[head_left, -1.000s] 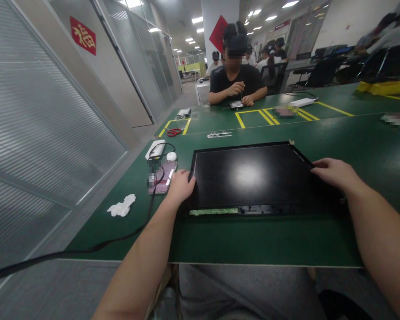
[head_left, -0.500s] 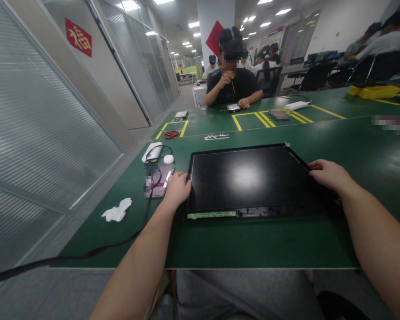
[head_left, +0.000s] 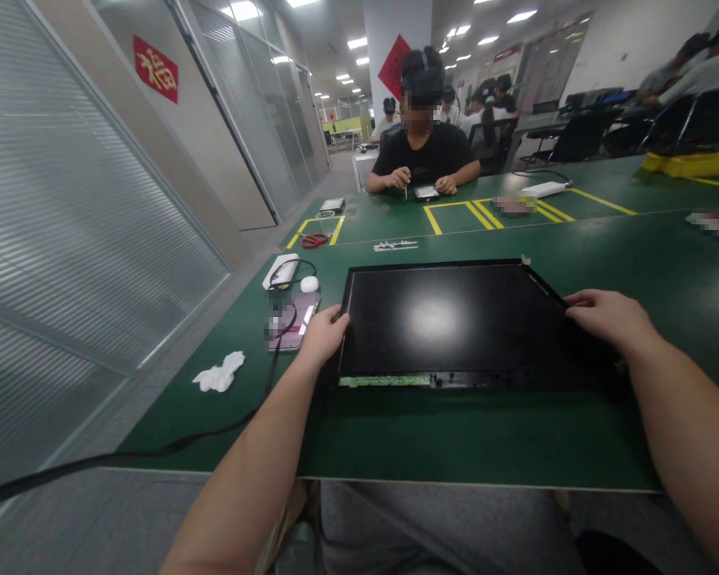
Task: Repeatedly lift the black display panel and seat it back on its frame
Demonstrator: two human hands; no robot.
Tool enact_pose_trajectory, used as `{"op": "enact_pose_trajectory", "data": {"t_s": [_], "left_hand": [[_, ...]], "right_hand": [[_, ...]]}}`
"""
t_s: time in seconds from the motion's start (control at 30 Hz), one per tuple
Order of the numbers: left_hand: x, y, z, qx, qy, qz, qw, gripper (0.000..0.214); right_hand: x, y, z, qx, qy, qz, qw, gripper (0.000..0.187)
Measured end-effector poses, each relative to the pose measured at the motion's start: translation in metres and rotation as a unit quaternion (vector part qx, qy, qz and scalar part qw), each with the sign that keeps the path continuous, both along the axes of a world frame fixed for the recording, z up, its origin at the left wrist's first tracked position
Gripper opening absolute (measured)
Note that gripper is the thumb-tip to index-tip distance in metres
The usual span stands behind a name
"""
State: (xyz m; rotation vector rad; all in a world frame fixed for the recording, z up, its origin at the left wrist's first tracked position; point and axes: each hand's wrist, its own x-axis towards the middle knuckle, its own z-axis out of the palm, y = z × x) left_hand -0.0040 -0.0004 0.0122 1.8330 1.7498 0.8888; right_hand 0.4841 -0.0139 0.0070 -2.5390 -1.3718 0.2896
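Note:
A black flat display panel (head_left: 455, 319) lies before me, its glossy screen reflecting a bright spot. Along its near edge runs a green circuit strip (head_left: 385, 382) at the left. My left hand (head_left: 327, 334) grips the panel's left edge, thumb on top and fingers partly hidden beyond it. On the opposite side my right hand (head_left: 611, 319) pinches the right edge between thumb and fingers. Whether the panel rests fully on the table or is slightly raised, I cannot tell.
The green table (head_left: 455, 447) carries a phone (head_left: 293, 323), white power bank (head_left: 280, 272), white round case (head_left: 310, 284), crumpled tissue (head_left: 220, 373) and black cable (head_left: 216, 435) at left. Red scissors (head_left: 315, 240) and small white pieces (head_left: 395, 246) lie farther off. A person (head_left: 423, 152) sits opposite.
The view has shifted slightly, so most things appear a little farther right. Both my hands keep their hold on the panel. The person opposite has lowered a hand from the face to the table.

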Motion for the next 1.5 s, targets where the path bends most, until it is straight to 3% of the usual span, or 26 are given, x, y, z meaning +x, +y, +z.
{"op": "enact_pose_trajectory", "data": {"t_s": [0.13, 0.33, 0.57, 0.7, 0.87, 1.0, 1.17, 1.5], "left_hand": [[0.007, -0.007, 0.008, -0.053, -0.213, 0.035, 0.975, 0.035], [0.004, -0.003, 0.005, -0.127, -0.41, 0.06, 0.901, 0.045], [0.008, -0.003, 0.012, -0.191, -0.473, 0.109, 0.853, 0.067], [0.011, -0.003, 0.016, -0.211, -0.492, 0.114, 0.837, 0.061], [0.011, -0.001, 0.014, -0.218, -0.54, 0.074, 0.81, 0.051], [0.012, -0.003, 0.016, -0.227, -0.537, 0.071, 0.81, 0.067], [0.015, -0.008, 0.02, -0.199, -0.481, 0.135, 0.843, 0.101], [0.02, -0.013, 0.022, -0.154, -0.464, 0.086, 0.868, 0.061]], "right_hand": [[0.004, 0.003, -0.002, -0.002, -0.018, 0.004, 1.0, 0.032], [0.011, 0.006, -0.008, 0.007, -0.016, 0.015, 1.0, 0.032], [0.012, 0.007, -0.013, 0.018, -0.027, 0.013, 0.999, 0.032], [0.009, 0.005, -0.011, 0.016, -0.024, 0.006, 1.0, 0.032], [0.007, 0.004, -0.008, 0.016, -0.018, 0.002, 1.0, 0.032], [0.01, 0.005, -0.009, 0.013, -0.019, 0.005, 1.0, 0.032], [0.01, 0.005, -0.009, 0.013, -0.018, 0.007, 1.0, 0.033], [0.02, 0.009, -0.02, 0.036, -0.002, 0.022, 0.999, 0.033]]}}
